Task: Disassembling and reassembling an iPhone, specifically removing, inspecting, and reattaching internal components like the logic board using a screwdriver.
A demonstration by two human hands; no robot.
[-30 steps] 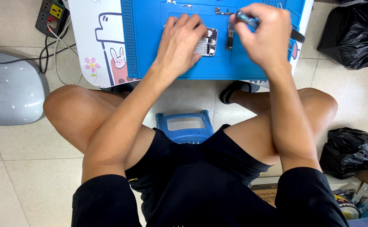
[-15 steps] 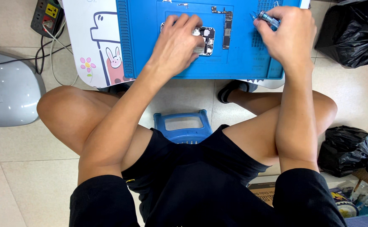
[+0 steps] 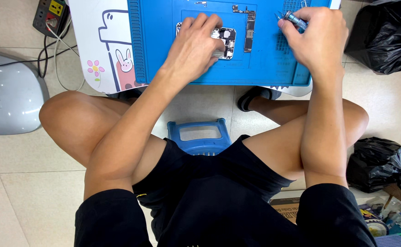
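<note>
A blue work mat (image 3: pixel 264 68) covers the counter (image 3: pixel 95 41) in front of my knees. My left hand (image 3: pixel 193 45) lies flat on the opened phone (image 3: pixel 225 43) at the mat's middle, fingers spread and pressing it down. My right hand (image 3: pixel 315 39) is closed around a small screwdriver (image 3: pixel 292 19), near the loose circuit board (image 3: pixel 249 29) just right of the phone.

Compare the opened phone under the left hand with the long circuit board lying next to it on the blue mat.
The opened phone is a wide rounded body, largely covered by the left hand; the circuit board is a narrow dark strip, fully exposed. The left hand rests on the phone, while nothing touches the board; the right hand holds a small metal tool apart from it. Both lie flat on the blue mat.
</note>
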